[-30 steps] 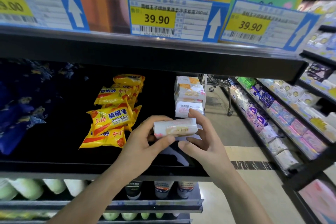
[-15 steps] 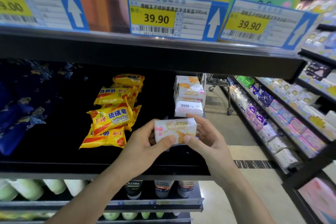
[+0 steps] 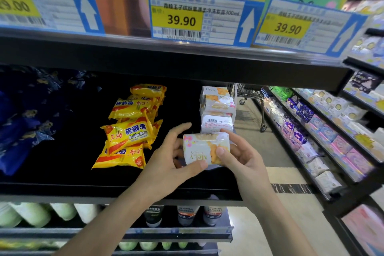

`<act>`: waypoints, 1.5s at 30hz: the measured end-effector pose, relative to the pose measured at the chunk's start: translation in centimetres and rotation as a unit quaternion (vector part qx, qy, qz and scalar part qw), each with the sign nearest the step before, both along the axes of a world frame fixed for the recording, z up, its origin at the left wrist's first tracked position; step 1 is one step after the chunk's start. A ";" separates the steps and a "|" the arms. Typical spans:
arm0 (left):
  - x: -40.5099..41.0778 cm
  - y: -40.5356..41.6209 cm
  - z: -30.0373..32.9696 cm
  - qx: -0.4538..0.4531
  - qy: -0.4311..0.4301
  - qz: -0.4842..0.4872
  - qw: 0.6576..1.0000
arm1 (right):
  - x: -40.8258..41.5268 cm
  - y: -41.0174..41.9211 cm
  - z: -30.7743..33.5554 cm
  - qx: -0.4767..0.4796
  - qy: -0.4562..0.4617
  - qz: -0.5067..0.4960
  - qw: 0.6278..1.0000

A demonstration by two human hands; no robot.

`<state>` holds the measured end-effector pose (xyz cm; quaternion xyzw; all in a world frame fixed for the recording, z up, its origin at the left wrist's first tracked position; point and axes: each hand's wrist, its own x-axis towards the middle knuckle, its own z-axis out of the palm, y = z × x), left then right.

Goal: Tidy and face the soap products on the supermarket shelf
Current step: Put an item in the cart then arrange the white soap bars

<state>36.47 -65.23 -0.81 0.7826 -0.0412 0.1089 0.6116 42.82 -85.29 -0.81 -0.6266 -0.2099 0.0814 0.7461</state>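
Head view: we held the small white film-wrapped soap bar with orange flowers (image 3: 206, 148) in both hands, left hand (image 3: 172, 164) and right hand (image 3: 242, 159) each pinching an end, just before the white stack (image 3: 217, 110) on the black shelf (image 3: 62, 188). A second earlier its narrow edge faced us; now its printed front did, upside down. Deeper shelf stayed dark.

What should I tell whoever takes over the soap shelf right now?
Left hand and right hand both grip one white floral-printed soap box, printed face toward the camera, in front of the black shelf.
The stack of matching white soap boxes stands behind it; the front one shows its barcode.
The yellow sulfur soap packets lie in a loose pile.
Left: shelve the held box, face the stack, straighten the packets.
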 end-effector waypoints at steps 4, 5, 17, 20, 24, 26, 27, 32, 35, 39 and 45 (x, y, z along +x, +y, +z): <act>0.1 0.3 -0.3 0.036 -0.033 -0.006 0.999 | 0.0 0.1 0.2 -0.006 0.020 -0.016 1.000; 0.0 0.3 -0.3 0.041 -0.039 -0.009 0.998 | 0.0 0.2 0.3 -0.012 0.020 -0.020 1.000; -0.2 0.1 -0.1 0.048 -0.051 -0.016 0.997 | -0.1 0.5 0.5 -0.048 0.004 -0.028 0.998; -0.3 0.1 0.0 0.035 -0.041 -0.012 0.998 | -0.2 0.6 0.2 -0.010 0.005 -0.053 0.999; -0.3 0.1 0.0 0.029 -0.031 0.007 0.999 | -0.6 0.3 -0.1 -0.014 -0.046 -0.053 0.997; -0.3 0.0 0.1 0.018 -0.024 0.012 0.999 | -0.9 0.2 -0.2 -0.035 -0.083 -0.041 0.995; -0.3 0.0 0.1 0.015 -0.022 0.015 1.000 | -1.0 0.3 -0.2 -0.048 -0.106 -0.035 0.993; -0.4 -0.2 0.1 0.015 -0.025 0.029 0.999 | -1.7 1.3 -0.5 -0.144 -0.234 -0.041 0.961; -0.3 -0.3 0.0 0.023 -0.017 0.037 0.999 | -1.6 1.4 -0.6 -0.157 -0.261 -0.066 0.950; -0.3 -0.3 -0.1 0.043 -0.016 0.055 0.997 | -1.4 1.4 -0.7 -0.156 -0.237 -0.075 0.956; 0.0 -0.2 -0.3 0.021 -0.012 0.060 0.998 | -1.7 1.4 -0.3 -0.167 -0.209 -0.076 0.960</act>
